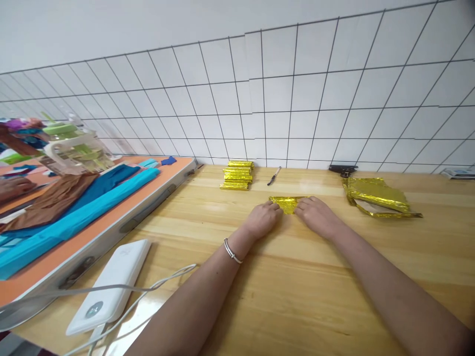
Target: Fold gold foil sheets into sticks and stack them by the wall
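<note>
A small sheet of gold foil paper lies on the wooden table in front of me, its far edge apparently folded or rolled. My left hand grips its left end with curled fingers, a silver bangle on the wrist. At the opposite end my right hand has its fingers closed on the same sheet. Beyond my left hand rests a row of several gold foil rolls. Off to the right sits a stack of gold foil paper, partly wrapped and loose at its near edge.
A pen and a black clip-like object lie near the tiled wall. On the left are a white power bank with cables and an orange-topped board bearing blue and brown paper. Another person's hand shows at the far left.
</note>
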Motion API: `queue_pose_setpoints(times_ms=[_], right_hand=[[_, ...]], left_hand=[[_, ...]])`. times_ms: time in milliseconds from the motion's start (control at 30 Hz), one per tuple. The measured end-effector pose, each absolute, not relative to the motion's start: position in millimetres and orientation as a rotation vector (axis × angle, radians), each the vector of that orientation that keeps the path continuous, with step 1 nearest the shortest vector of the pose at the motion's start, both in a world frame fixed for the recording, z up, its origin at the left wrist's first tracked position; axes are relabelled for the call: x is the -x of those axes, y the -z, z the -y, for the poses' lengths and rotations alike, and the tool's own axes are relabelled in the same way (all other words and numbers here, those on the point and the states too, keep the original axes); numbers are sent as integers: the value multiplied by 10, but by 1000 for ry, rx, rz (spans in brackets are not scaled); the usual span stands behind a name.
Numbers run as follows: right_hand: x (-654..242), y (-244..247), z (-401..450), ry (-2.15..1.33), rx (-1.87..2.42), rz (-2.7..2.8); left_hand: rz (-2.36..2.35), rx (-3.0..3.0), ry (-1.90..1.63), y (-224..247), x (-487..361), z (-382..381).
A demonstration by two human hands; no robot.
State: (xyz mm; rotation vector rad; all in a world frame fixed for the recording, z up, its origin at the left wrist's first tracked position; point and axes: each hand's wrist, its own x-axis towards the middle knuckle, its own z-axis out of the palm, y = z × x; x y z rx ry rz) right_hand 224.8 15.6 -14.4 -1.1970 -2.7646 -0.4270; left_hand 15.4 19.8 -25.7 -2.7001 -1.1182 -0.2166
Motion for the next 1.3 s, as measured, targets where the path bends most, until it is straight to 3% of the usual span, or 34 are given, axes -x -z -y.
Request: queue_pose_setpoints(times_ms=[500, 1300], right_hand=[[-2279, 313, -225, 386, 1359, 2650], [-2285, 204, -205, 118, 1286, 2460]], left_hand=[[1028, 2759, 105, 186, -343, -270], [1265, 2645, 456, 199, -318, -247]])
